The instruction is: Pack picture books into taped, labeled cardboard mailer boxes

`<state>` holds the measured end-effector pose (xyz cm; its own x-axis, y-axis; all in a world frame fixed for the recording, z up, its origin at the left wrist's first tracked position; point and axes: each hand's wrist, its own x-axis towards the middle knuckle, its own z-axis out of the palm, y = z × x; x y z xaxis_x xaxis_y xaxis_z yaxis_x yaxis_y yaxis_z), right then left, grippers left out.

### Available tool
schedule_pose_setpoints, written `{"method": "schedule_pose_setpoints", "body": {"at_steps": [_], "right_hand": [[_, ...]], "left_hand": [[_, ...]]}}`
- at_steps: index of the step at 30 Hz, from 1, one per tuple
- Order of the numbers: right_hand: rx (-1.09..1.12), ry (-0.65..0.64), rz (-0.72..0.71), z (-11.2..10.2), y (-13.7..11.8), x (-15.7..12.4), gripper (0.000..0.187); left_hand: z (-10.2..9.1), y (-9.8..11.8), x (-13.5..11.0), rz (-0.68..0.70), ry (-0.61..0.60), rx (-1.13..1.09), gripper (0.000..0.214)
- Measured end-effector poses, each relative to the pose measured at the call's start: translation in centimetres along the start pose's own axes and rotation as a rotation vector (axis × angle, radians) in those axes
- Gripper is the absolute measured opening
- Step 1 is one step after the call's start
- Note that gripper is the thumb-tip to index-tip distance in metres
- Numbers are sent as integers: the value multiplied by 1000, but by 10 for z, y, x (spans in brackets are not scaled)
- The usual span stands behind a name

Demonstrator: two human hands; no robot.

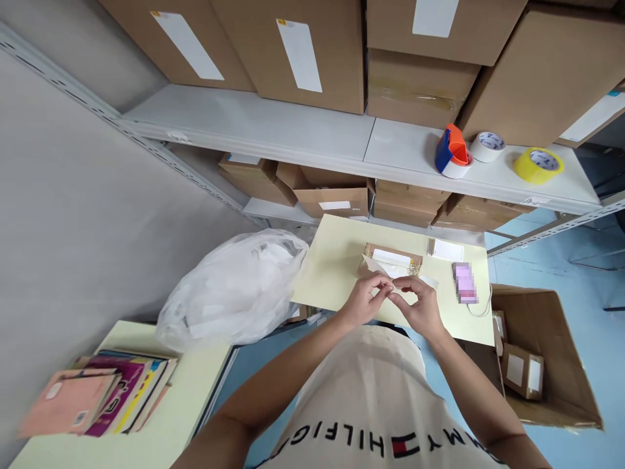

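Observation:
My left hand [367,298] and my right hand [418,305] meet at the near side of a yellowish tabletop [332,260]. Thumbs and forefingers are pinched together on a thin white paper sheet [375,266], which looks like a label or its backing; its edges show on both sides of my fingers. Just beyond them lies a small brown cardboard box [417,260], taped, with a white label [392,258] on top. Fingers and paper hide the box's near part.
Right of the box are a stack of white labels [448,250], a pink phone [465,284] and a cable [483,306]. A large carton [561,365] with small boxes stands at right, a white plastic bag [229,286] at left. Tape rolls [488,146] and a tape dispenser [453,153] sit on the shelf.

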<state>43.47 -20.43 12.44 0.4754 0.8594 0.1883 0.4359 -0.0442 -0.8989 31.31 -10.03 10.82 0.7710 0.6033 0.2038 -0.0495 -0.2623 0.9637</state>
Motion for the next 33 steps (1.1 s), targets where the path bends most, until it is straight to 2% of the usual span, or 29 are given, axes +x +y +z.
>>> {"method": "schedule_pose_setpoints", "body": {"at_steps": [3,6,11,16,20,25,30,33], "right_hand": [[37,-30,21,-8,8,4,14],[80,-95,50,-13,18,6,17],[201,-177,158,-14,38,8,20],[345,-230,275,-8,55,17,29],[409,-184,348,-6,58,30,33],[453,-112,504,-2,59,40,34],[426,52,576,3,69,39,34],[343,183,578,7,72,34,32]], "left_hand": [[3,-1,3,34,-29,80,23],[6,-2,4,4,-45,132,20],[12,-1,3,-92,-43,136,17],[7,-8,0,-263,41,18,19],[-22,-17,0,-419,88,-70,19],[-76,-24,9,-604,91,-77,14],[-127,-31,20,-794,266,-121,17],[-153,-42,23,-825,342,-115,21]]}}
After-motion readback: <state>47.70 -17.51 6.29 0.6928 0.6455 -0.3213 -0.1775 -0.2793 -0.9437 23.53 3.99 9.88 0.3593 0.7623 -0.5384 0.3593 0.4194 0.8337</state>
